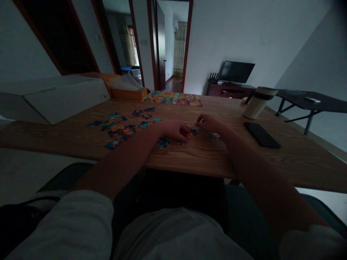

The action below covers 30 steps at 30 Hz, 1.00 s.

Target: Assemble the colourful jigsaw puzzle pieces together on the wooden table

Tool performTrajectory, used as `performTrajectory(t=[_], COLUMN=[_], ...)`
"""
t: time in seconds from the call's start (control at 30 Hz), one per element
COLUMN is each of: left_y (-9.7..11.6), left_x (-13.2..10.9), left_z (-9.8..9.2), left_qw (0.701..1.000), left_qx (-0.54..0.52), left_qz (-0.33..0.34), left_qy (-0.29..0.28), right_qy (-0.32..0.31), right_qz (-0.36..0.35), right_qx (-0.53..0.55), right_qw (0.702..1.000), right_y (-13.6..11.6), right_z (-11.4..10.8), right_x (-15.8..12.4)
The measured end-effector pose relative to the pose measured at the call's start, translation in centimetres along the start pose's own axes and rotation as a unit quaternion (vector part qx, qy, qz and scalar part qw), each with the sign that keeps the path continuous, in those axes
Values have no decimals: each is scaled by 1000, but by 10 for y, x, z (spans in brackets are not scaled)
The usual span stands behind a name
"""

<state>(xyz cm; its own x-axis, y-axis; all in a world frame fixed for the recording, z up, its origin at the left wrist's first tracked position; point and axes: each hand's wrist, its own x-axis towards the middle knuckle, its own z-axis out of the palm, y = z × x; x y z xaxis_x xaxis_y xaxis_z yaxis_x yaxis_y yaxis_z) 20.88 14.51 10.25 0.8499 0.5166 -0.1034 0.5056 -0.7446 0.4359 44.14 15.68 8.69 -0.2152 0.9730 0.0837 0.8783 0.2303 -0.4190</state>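
Head view.

1. Hand pose. Your left hand (175, 130) lies palm down on the wooden table (284, 162), with the forearm running in from the lower left. Its fingers are curled and close together, and the tips rest at a small orange puzzle piece (190, 133). Your right hand (210, 124) faces it from just beside, knuckles up and fingers bent together, tips pointing at the same piece. The picture is too dim to tell whether either hand pinches the piece or only touches it.

2. Pieces. The orange piece lies between the two hands. A blue piece (214, 136) lies at your right wrist. A dark blue pair (162, 143) lies under your left wrist. The loose pieces (119, 128) are spread to the left of your left hand.

3. Containers. A pale cup (257, 103) with a dark band stands at the right; its contents are hidden. An orange tissue box (127, 90) with clear plastic on top sits at the far left, beside a closed white box (65, 95).

4. Edges and room. Both hands work near the table's near edge. Bare wood lies between your right hand and the black phone (261, 134). A coloured puzzle sheet (173, 98) lies flat at the far edge.
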Motion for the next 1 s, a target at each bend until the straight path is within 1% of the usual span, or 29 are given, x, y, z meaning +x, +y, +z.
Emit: performTrajectory(t=[0.07, 0.17, 0.27, 0.43, 0.63, 0.73, 0.77, 0.8, 0.87, 0.93, 1.0], left_y=[2, 3, 3, 3, -3, -4, -3, -2, -1, -1, -5], left_x=[-1, 0, 0, -2, -4, -7, -10, -14, -25, -41, -62], left_z=[1, 2, 2, -1, 0, -6, -11, -18, -36, -58, -79], left_qw=[1000, 1000, 999, 999, 999, 998, 998, 996, 986, 969, 953], left_qx=[-4, -16, -26, 1, -24, -20, -2, 22, 64, 74, 72], left_qz=[2, -2, -16, -44, -41, -54, -66, -80, -110, -133, -157], left_qy=[-6, -12, -14, -6, -4, -5, 7, 33, 111, 194, 250], right_qy=[26, 39, 45, 61, 69, 75, 78, 81, 85, 91, 97], right_qz=[16, 34, 30, 17, 17, 21, 22, 22, 21, 20, 17], right_qx=[17, 38, 40, 41, 52, 65, 70, 75, 84, 91, 94], right_qw=[999, 998, 998, 997, 996, 995, 994, 994, 993, 991, 991], right_y=[2, 3, 2, 5, 8, 8, 8, 8, 9, 8, 8], right_z=[-3, -5, -5, -4, -3, -4, -5, -5, -6, -7, -7], right_x=[1, 1, 1, 3, 5, 4, 4, 4, 4, 3, 1])
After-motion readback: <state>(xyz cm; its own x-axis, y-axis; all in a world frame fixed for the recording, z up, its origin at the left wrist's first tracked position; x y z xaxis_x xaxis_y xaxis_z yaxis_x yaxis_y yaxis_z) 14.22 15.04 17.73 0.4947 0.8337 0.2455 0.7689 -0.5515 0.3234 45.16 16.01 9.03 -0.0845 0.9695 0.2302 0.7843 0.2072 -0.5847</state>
